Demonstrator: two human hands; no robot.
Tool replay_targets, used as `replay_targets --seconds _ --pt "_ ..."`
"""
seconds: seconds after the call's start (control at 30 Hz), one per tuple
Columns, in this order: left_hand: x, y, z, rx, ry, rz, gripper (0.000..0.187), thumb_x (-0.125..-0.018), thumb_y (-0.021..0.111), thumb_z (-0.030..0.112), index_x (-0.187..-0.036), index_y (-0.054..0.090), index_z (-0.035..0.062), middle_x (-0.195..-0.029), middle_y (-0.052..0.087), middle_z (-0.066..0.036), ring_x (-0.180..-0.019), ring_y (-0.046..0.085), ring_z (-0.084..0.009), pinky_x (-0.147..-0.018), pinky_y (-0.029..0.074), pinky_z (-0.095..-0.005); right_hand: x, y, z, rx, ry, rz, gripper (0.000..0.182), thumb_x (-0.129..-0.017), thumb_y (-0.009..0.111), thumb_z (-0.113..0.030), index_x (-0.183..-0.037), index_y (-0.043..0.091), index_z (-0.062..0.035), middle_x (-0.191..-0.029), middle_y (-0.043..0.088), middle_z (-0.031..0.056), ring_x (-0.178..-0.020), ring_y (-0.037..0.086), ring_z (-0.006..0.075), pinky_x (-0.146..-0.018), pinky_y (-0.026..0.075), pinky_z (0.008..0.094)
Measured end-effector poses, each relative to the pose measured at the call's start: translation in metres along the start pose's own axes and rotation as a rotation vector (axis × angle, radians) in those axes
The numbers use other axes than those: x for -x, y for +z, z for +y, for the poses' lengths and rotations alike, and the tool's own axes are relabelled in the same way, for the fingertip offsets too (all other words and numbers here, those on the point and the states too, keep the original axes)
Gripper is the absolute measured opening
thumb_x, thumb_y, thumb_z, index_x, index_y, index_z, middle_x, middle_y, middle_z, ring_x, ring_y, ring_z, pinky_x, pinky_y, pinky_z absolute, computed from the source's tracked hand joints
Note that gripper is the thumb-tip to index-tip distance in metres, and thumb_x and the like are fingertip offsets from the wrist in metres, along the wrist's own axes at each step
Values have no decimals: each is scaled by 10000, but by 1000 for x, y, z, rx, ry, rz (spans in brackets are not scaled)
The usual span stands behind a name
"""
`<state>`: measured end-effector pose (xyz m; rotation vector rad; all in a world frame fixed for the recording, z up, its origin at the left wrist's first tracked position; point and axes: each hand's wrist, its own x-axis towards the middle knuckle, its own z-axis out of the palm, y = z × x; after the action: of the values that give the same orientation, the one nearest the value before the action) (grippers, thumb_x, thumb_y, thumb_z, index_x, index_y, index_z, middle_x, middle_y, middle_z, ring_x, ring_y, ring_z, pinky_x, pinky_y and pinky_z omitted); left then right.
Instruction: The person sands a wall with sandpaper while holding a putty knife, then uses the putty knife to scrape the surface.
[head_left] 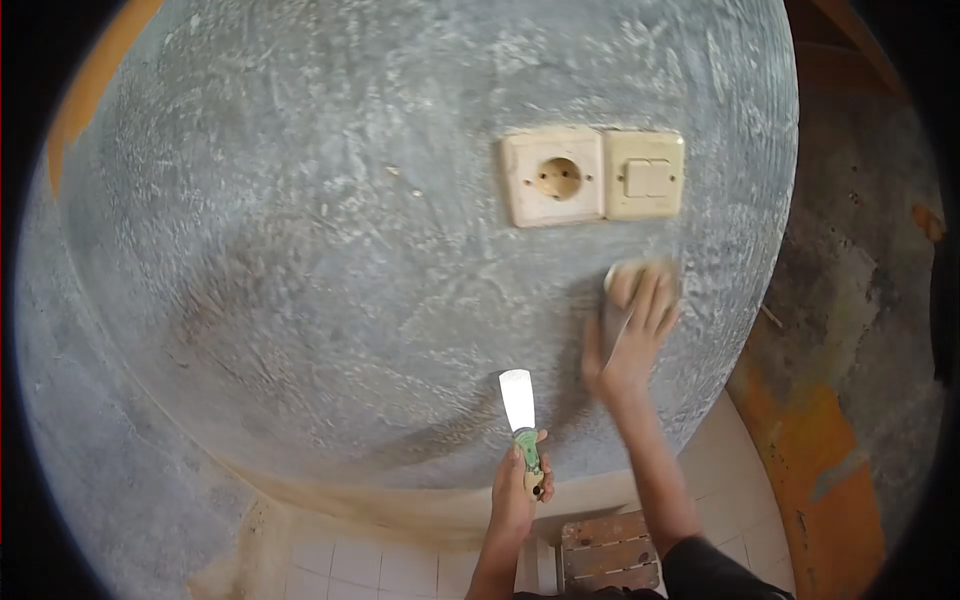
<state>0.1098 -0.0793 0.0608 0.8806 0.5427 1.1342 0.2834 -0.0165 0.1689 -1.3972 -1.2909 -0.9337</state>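
Note:
My left hand (518,482) is wrapped around the green and cream handle of a putty knife (518,402), held upright in front of the wall. Its blade shines bright white. Over on the right, my right hand (640,325) presses toward the grey wall (400,290), below the light switch. Under its fingers is a flat greyish piece (614,338) with a pale upper edge; motion blur hides its kind, and I cannot tell what it is. The wall surface is rough, with whitish streaks and darker patches.
A cream socket (555,178) and a light switch (645,176) sit side by side on the wall above my right hand. Below stands a slatted wooden stool (608,548) on a pale tiled floor (360,568). Orange paint patches (825,450) show at the right.

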Motion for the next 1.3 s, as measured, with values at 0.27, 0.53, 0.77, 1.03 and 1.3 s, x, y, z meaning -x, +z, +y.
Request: replay_targets --seconds 0.27,0.53,0.77,1.03,1.3 --pt "7 -66 49 38 -41 -46 430 -1011 406 361 -1258 491 19 -839 522 -32 -632 485 -109 -513 375 -256 -27 9 -24 67 42 39 633 -889 524 -235 -1434 296 -8 -1475 235 304 -1366 182 506 -1061 92 678" --pt "8 -103 75 70 -142 -42 372 -995 443 380 -1129 539 46 -822 514 -14 -593 456 -95 -479 328 -232 36 35 -99 84 -170 -283 664 -849 608 -203 -1428 330 -32 -1476 251 292 -1375 209 481 -1067 100 668" --pt "16 -119 76 85 -113 -37 325 -1010 418 360 -1058 541 63 -803 499 -10 -568 433 -83 -459 316 -219 -7 44 -109 94 -36 92 568 -860 579 -197 -1383 422 -41 -1444 314 292 -1343 281 468 -1040 154 677" --pt "23 -129 62 16 -190 -17 330 -1017 403 361 -1086 526 62 -791 488 -13 -571 439 -83 -465 323 -220 18 34 -57 138 -67 -15 601 -828 585 -216 -1378 406 -54 -1416 356 261 -1329 298 436 -1070 180 613" --pt "21 -120 52 -16 -225 9 339 -1017 396 368 -1094 536 69 -785 497 -16 -575 445 -85 -461 325 -223 117 56 -63 158 -188 -324 720 -778 646 -255 -1411 367 -56 -1416 299 335 -1315 300 483 -1020 153 715"
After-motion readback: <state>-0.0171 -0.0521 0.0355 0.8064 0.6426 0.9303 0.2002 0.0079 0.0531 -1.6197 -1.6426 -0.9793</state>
